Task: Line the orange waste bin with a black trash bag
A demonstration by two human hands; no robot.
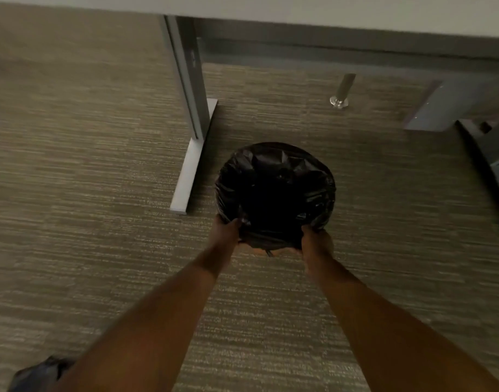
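Note:
A round waste bin stands on the carpet, and a black trash bag (273, 176) is spread over its mouth and folded down around its rim. Only a thin sliver of the orange bin (258, 251) shows under the bag at the near edge. My left hand (227, 229) grips the bag at the near left of the rim. My right hand (316, 240) grips the bag at the near right of the rim. Both arms reach forward and down from the bottom of the view.
A grey desk leg with a flat foot (190, 154) stands just left of the bin. A chrome post (341, 91) and a grey panel (437, 108) are behind it on the right. A dark bundle (36, 374) lies at the bottom left corner.

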